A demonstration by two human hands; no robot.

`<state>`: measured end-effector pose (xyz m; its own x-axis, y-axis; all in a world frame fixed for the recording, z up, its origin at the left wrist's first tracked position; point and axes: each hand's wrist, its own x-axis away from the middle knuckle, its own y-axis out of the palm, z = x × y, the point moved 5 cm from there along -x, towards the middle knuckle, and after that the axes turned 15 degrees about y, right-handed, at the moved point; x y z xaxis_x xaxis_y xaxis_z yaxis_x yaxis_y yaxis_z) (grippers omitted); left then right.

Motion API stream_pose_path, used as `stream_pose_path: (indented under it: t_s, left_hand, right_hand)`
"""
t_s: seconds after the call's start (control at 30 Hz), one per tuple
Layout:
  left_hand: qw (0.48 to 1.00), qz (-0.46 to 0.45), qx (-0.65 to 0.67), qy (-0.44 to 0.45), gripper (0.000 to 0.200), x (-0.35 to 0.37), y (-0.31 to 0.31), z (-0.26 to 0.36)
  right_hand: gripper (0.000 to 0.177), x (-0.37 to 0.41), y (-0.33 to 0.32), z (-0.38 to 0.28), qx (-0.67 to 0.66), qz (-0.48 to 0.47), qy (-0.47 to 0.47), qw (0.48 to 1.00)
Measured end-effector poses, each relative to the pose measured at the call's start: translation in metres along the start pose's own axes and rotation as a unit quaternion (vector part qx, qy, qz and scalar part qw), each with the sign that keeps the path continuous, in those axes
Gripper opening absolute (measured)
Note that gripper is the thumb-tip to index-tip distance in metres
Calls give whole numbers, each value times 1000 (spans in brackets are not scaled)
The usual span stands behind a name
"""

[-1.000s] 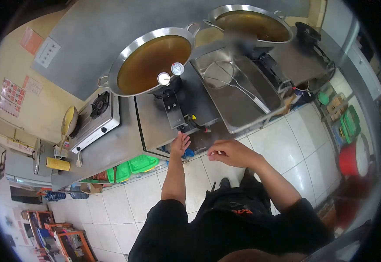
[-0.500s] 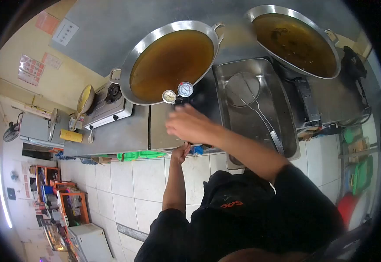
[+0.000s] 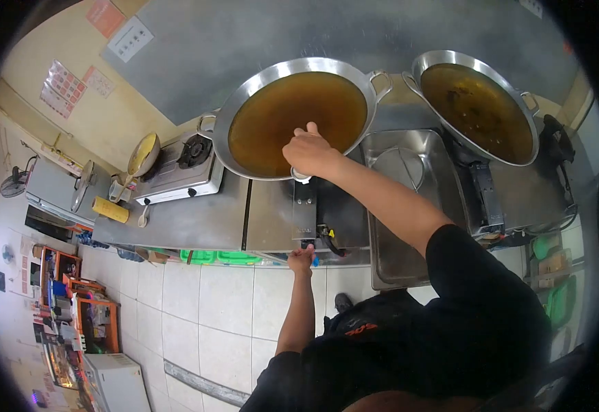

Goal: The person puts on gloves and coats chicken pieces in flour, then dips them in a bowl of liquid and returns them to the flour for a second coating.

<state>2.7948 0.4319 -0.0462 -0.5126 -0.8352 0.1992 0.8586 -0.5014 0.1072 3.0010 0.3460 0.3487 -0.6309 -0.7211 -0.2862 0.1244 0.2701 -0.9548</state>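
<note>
A wide metal pan (image 3: 221, 137) of brown liquid stands over a black burner (image 3: 304, 218). My right hand (image 3: 310, 152) is over the pan's near side, fingers drawn together; what they hold is hidden. Just below it, a small round dial (image 3: 300, 176) shows edge-on at the rim. Low at the counter's front edge, my left hand (image 3: 301, 259) is closed at the burner's front knob (image 3: 307, 244). A black and yellow fitting (image 3: 328, 233) sits right of the burner.
Right of the burner lies a metal tray (image 3: 390, 275) with a round strainer (image 3: 399, 167). Beyond it stands a second pan (image 3: 527, 145) of brown liquid. On the left are a small stove (image 3: 176, 168), a yellow roll (image 3: 111, 209) and a spoon (image 3: 143, 217).
My right hand has moved up and forward, from in front of the pan to over its near rim, now covering the dials. The view has shifted; my left hand remains at the counter edge.
</note>
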Motion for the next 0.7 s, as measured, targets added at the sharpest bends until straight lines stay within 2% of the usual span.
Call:
stream_pose_path:
  t_s: [0.07, 0.13, 0.17, 0.23, 0.3, 0.33, 0.4, 0.47, 0.5, 0.53, 0.57, 0.6, 0.7]
  left_hand:
    - [999, -29, 9, -16, 36, 1, 1, -1]
    - [997, -19, 66, -20, 40, 1, -4, -10]
    - [996, -43, 83, -8, 42, -4, -5, -18]
    - [992, -72, 104, 0, 43, -1, -14, -32]
    - [989, -94, 106, -36, 40, 18, -22, -30]
    - [987, -108, 99, -67, 39, 31, -32, -30]
    - [975, -205, 13, -84, 36, 56, -58, -51]
    - [934, -309, -74, -161, 27, 77, -104, -104]
    - [918, -350, -101, -155, 26, 95, -133, -117]
    - [897, -332, -193, -218, 24, 112, -162, -136]
    - [895, -335, -214, -203, 23, 132, -192, -144]
    - [894, -336, -232, -188, 23, 146, -215, -161]
    - [878, -299, -302, -220, 24, 196, -229, -174]
  right_hand:
    - [7, -4, -9, -5, 10, -31, 6, 999]
    - [7, 1, -15, -13, 22, -108, 9, 994]
    - [7, 5, -26, -17, 31, -105, 19, 994]
    - [11, 19, -49, -27, -113, -94, 18, 989]
    - [16, 26, -57, -24, -161, -59, 6, 985]
    - [15, 30, -65, -19, -180, -48, 8, 982]
    - [16, 47, -90, -3, -204, -33, 17, 978]
    - [18, 73, -118, 30, -216, 16, 32, 976]
    - [19, 86, -134, 50, -234, 58, 24, 970]
    - [23, 103, -148, 76, -224, 76, 30, 971]
    - [24, 119, -163, 105, -208, 64, 57, 974]
    - [25, 139, -176, 137, -180, 106, 43, 977]
    - [26, 205, -199, 245, -145, 88, 95, 981]
